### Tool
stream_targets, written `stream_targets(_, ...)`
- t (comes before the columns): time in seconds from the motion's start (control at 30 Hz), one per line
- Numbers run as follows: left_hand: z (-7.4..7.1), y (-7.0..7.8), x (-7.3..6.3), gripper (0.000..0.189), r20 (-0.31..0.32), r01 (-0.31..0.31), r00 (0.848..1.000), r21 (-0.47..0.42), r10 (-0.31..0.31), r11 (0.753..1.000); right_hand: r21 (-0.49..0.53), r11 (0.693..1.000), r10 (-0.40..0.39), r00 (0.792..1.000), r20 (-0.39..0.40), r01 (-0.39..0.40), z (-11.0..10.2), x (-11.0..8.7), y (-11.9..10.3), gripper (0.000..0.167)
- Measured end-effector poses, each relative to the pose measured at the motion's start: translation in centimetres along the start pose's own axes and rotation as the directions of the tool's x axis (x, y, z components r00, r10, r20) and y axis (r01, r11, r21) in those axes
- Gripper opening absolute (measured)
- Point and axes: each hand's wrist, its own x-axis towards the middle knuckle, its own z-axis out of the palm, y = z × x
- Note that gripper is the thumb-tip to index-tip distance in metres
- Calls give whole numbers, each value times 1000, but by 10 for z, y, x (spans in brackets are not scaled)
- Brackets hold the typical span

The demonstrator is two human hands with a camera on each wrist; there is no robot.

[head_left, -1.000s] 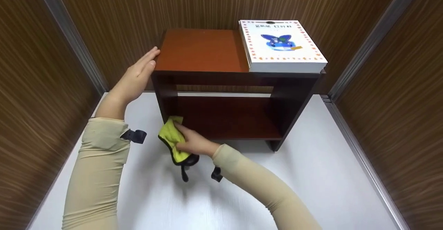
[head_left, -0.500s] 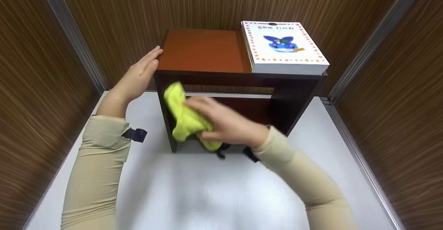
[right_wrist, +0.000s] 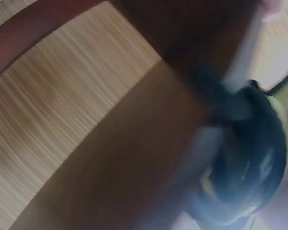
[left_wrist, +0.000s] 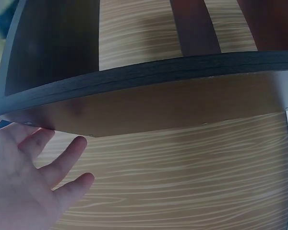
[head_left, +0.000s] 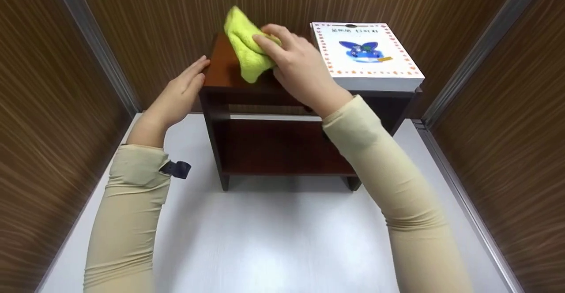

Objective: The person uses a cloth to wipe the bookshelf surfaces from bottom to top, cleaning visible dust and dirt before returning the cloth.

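Observation:
My right hand [head_left: 304,65] grips a yellow-green cleaning cloth [head_left: 249,48] over the top board [head_left: 223,70] of a small dark brown shelf. One corner of the cloth sticks up toward the back wall. In the right wrist view the cloth's dark side [right_wrist: 259,158] shows, blurred, beside the shelf edge. With fingers straight, my left hand [head_left: 174,96] touches the upper left side of the shelf. The left wrist view shows that hand [left_wrist: 33,177] at the corner of the side panel [left_wrist: 149,110], fingers spread.
A thick stack of white books [head_left: 366,54], a butterfly picture on its cover, lies on the right part of the shelf top. Below is the lower shelf board [head_left: 287,147]. Wood-grain walls [head_left: 494,129] enclose a white floor [head_left: 273,240] on three sides.
My right hand has carried the cloth from low at the shelf's left front, up past the opening, to over the top board. My left hand has stayed at the shelf's side.

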Motion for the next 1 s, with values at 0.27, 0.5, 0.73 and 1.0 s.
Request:
stream_targets(0.27,-3,15,5,55,41,26,999,110,-30,994,-136,984,153,944,292,-117,-2,-9,7,51)
stream_targets(0.5,-2,67,22,57,-99,57,995,433,-15,900,-93,995,-13,989,150,27,-39,-51,18,59)
stream_targets(0.73,34,116,42,51,-48,-200,959,583,279,788,-43,994,96,985,-140,-103,-71,-115,74,48)
stream_targets(1.0,55,128,54,49,171,-135,984,567,45,813,-29,972,226,966,-128,-231,-62,-169,108,39)
